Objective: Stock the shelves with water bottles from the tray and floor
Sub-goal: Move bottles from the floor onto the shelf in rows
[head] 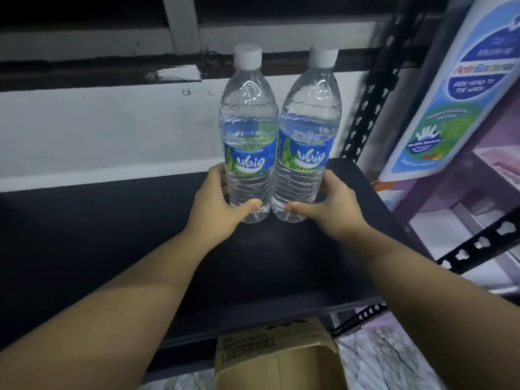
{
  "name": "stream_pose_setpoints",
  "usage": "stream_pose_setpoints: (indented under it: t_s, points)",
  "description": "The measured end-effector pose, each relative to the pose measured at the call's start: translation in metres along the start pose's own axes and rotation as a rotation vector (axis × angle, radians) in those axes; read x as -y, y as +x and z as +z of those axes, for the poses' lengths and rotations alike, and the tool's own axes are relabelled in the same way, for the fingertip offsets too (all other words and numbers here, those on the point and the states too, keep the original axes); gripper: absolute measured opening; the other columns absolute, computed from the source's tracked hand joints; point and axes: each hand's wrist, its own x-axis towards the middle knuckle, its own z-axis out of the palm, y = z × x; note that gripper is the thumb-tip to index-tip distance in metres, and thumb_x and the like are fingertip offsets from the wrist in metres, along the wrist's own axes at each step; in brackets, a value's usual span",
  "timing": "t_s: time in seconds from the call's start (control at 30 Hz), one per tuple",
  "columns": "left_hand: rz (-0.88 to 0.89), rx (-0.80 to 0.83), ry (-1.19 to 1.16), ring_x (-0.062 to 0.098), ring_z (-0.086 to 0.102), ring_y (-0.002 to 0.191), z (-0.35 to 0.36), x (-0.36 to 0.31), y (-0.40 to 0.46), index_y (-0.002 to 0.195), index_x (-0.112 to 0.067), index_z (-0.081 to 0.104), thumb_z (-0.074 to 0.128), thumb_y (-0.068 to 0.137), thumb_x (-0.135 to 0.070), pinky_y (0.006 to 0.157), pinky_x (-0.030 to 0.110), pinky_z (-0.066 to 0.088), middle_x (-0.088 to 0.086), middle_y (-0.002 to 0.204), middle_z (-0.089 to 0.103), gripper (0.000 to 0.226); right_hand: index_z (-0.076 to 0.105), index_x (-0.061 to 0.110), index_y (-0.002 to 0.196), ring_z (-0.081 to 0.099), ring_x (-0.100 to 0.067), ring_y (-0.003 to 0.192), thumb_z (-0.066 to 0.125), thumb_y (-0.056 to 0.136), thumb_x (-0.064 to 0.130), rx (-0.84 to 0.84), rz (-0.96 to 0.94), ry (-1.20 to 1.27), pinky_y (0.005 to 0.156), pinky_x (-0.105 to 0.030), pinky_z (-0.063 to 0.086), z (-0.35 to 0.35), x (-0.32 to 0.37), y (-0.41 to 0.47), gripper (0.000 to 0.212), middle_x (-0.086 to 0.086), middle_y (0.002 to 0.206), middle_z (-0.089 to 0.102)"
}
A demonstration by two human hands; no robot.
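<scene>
Both hands are up at the dark shelf (140, 235), each one wrapped around its own water bottle. The left hand (216, 209) grips the left bottle (249, 142) low down, thumb across the front, and the right hand (329, 206) does the same with the right bottle (306, 144). The bottles stand upright, side by side and touching, white caps on top. A cardboard box (278, 358) sits open below the shelf edge, and a big white soap bottle (455, 88) leans in on the right.

"Waig" on both bottle labels (249, 161)
</scene>
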Motion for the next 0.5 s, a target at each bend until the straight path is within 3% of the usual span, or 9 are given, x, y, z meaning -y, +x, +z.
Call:
stream_pose_setpoints:
  t_s: [0.1,0.2,0.5]
  points:
    - [0.003,0.030,0.025,-0.003,0.059,0.109,0.019,-0.004,0.031,0.148,-0.028,0.039,0.092,0.077,-0.032,0.091,0.017,0.045,-0.014,0.133,0.058,0.089,0.066,0.028,0.124,0.067,0.013,0.101,0.102,0.061,0.032,-0.015,0.012,-0.014,0.089,-0.013,0.052,-0.016,-0.016,0.030,0.073,0.020,0.111,0.076]
    - [0.011,0.044,0.070,0.004,0.059,0.116,0.035,-0.007,0.055,0.148,-0.025,0.039,0.092,0.077,-0.037,0.098,0.025,0.047,-0.009,0.140,0.059,0.090,0.066,0.031,0.124,0.069,0.006,0.106,0.102,0.059,0.037,-0.017,0.002,-0.026,0.100,-0.030,0.055,-0.027,-0.029,0.056,0.075,0.019,0.115,0.076]
    - [-0.005,-0.011,0.088,0.008,0.061,0.115,0.051,-0.006,0.075,0.146,-0.023,0.043,0.091,0.076,-0.040,0.099,0.029,0.050,-0.009,0.138,0.062,0.087,0.064,0.034,0.128,0.070,-0.001,0.112,0.096,0.047,0.057,0.046,-0.013,-0.043,0.106,-0.042,0.054,-0.037,-0.045,0.097,0.090,0.021,0.118,0.075]
